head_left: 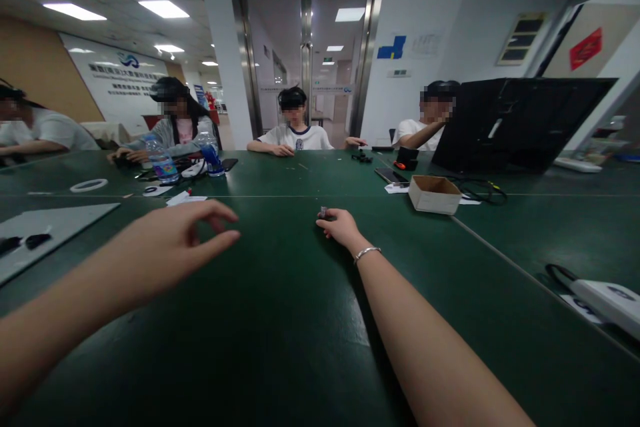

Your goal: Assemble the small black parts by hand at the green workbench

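Observation:
My right hand rests low over the green table, its fingers closed around a small object. The part of it that shows is greyish and clear-looking; the fingers cover the remainder, so its kind is not plain. A silver bracelet circles that wrist. To the left, my left hand hovers above the table, slightly blurred, with thumb and fingers apart and nothing between them. White paper scraps lie just beyond it.
An open cardboard box stands right of my right hand, near a phone and cables. Two bottles and a tape roll are at the left. A large black screen rises at the right. Several people sit around the table.

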Demonstrator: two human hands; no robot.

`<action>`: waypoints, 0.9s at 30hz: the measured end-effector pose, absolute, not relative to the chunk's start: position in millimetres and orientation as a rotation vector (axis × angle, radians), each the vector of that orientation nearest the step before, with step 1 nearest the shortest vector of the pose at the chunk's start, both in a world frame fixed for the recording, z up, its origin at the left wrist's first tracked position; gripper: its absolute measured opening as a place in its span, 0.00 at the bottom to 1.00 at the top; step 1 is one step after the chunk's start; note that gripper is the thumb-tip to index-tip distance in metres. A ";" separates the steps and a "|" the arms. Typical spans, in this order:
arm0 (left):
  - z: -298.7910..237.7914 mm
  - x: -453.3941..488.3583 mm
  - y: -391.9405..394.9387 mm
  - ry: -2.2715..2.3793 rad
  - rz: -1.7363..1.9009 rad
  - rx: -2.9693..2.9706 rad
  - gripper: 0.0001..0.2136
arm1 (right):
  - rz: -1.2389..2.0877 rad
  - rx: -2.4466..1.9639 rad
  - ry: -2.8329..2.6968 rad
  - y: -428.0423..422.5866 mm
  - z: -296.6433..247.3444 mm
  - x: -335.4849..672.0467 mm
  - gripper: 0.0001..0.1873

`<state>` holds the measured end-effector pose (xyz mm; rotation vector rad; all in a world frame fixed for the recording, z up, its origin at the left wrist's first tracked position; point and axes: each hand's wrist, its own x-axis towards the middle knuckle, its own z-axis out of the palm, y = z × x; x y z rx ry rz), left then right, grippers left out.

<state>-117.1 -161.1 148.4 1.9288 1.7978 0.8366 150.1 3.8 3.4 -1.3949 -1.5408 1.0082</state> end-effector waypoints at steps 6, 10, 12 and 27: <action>96.0 -6.6 -44.6 1.578 0.969 2.170 0.14 | 0.907 -1.358 -1.609 2.6 0.5 149.4 0.09; 45.6 22.2 -0.2 1.516 1.013 1.966 0.10 | 0.832 -1.362 -1.688 0.2 3.1 149.4 0.07; 26.1 22.4 7.7 1.395 1.104 1.884 0.07 | 0.836 -1.356 -1.684 -0.3 3.9 149.5 0.08; -0.6 1.9 9.6 1.113 1.233 1.501 0.05 | 1.292 -1.130 -1.353 -1.5 12.5 160.8 0.18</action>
